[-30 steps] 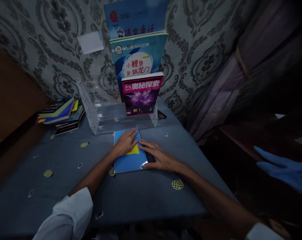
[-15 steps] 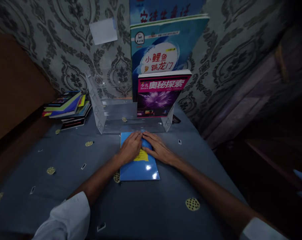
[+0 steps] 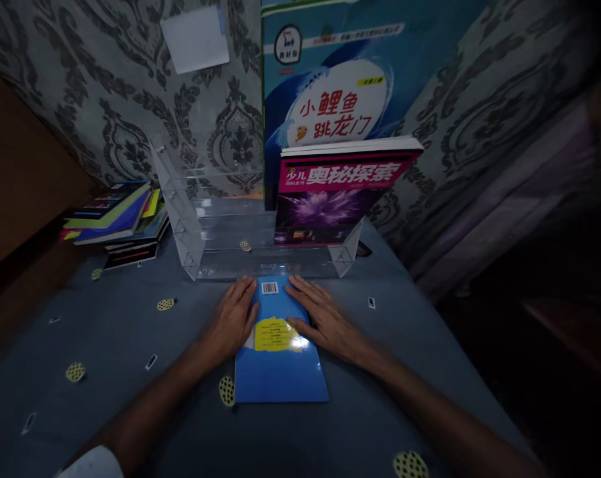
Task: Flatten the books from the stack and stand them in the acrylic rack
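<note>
A blue book [image 3: 280, 378] lies flat on the table, its back cover up, with a barcode at the top and a yellow patch of print. My left hand [image 3: 233, 315] rests along the book's upper left edge, fingers stretched forward. On the opposite side, my right hand [image 3: 325, 315] lies over the upper right edge with fingers spread and thumb on the cover. Just beyond stands a clear acrylic book rack [image 3: 188, 239]. A magenta and purple book [image 3: 325, 206] leans in its front right, before a taller teal book [image 3: 340, 79].
To the rack's left is a stack of thin books [image 3: 116, 216]. Patterned wallpaper bearing a white card [image 3: 196, 40] rises behind. The grey-blue tablecloth [image 3: 181, 425] has pineapple prints. A small dark object [image 3: 364, 249] sits by the rack's right foot.
My hands have parted from the middle of the blue book to its two side edges, uncovering the barcode. The view has moved closer to the rack.
</note>
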Demonstrator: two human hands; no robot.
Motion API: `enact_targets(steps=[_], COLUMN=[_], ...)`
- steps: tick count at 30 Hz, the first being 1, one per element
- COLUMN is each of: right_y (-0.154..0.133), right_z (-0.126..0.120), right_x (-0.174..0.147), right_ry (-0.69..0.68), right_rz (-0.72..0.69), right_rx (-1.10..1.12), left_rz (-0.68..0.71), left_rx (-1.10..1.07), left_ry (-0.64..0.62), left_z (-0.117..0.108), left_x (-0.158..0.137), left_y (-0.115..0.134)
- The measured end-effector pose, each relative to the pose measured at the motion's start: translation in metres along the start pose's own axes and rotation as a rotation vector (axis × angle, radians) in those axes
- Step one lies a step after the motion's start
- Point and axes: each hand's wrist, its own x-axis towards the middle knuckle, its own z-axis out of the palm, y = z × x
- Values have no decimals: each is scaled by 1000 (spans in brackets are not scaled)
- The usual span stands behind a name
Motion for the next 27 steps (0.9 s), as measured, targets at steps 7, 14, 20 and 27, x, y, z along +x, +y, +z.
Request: enact_targets(steps=[7, 14, 20, 27], right_y=[-1, -5, -20, -48], right_z=[-2, 1, 3, 5], right_x=[0, 2, -13, -60], right_ry=[-24, -43, -46, -38], right_rz=[-11, 4, 17, 10], right_rx=[-37, -95, -116, -76], left_rz=[8, 12, 70, 61], left_rx=[39, 69, 87, 98], left_ry=[21, 47, 82, 67], left_z=[0, 4, 6, 0], left_x=[2, 1, -14, -59], left_y=[2, 0, 3, 34])
